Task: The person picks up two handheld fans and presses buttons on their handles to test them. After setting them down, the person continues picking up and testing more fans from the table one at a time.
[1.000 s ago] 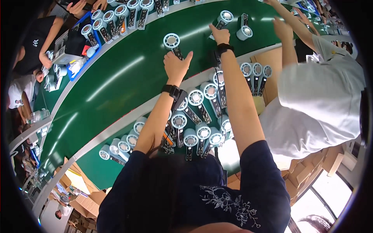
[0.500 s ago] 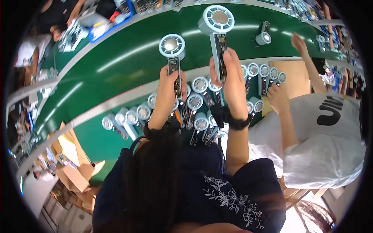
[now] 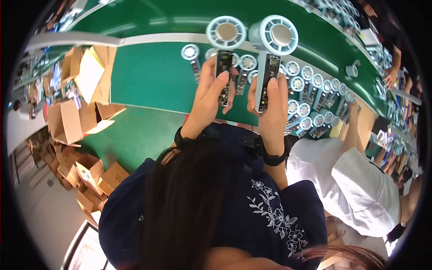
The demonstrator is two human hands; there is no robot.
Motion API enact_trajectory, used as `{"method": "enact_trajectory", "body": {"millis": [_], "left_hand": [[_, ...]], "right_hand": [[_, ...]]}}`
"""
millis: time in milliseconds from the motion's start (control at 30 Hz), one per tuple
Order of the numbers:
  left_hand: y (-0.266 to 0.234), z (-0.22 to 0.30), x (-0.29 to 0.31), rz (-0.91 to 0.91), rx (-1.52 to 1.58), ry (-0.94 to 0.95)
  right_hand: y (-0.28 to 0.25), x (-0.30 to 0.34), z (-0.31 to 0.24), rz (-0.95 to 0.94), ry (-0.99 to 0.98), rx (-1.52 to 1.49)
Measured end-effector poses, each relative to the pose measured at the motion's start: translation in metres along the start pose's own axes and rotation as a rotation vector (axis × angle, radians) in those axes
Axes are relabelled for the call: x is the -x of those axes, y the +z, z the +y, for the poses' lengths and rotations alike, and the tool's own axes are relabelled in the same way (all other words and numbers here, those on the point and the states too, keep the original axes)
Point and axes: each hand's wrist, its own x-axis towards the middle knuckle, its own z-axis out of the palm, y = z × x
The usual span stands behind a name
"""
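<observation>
Above the green tabletop [image 3: 148, 81], left hand [image 3: 208, 101] fingers clasp one handheld fan [image 3: 225, 49]; right hand [image 3: 271, 112] fingers clasp another fan [image 3: 272, 56] beside it.

So a second ago both hands were stretched out over the green belt [image 3: 148, 76] grabbing fans. Now the left hand [image 3: 209, 96] and right hand [image 3: 270, 112] are pulled back off the belt, each holding a fan upright, left fan [image 3: 225, 42] and right fan [image 3: 274, 45] side by side.
</observation>
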Motion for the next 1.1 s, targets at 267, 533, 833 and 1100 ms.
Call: {"method": "enact_trajectory", "body": {"millis": [267, 533, 833, 1100], "left_hand": [[-0.060, 0.052, 0.041, -0.006, -0.019, 0.223], [-0.050, 0.071, 0.070, 0.162, 0.013, 0.414], [-0.039, 0.071, 0.094, 0.252, -0.106, 0.521], [-0.032, 0.061, 0.111, 0.259, -0.056, 0.521]], "right_hand": [[0.075, 0.026, 0.015, -0.094, -0.064, -0.001], [0.086, 0.041, 0.010, -0.291, -0.121, 0.092], [0.084, 0.048, -0.001, -0.378, -0.112, 0.019], [0.076, 0.045, -0.001, -0.498, -0.074, -0.068]]}}
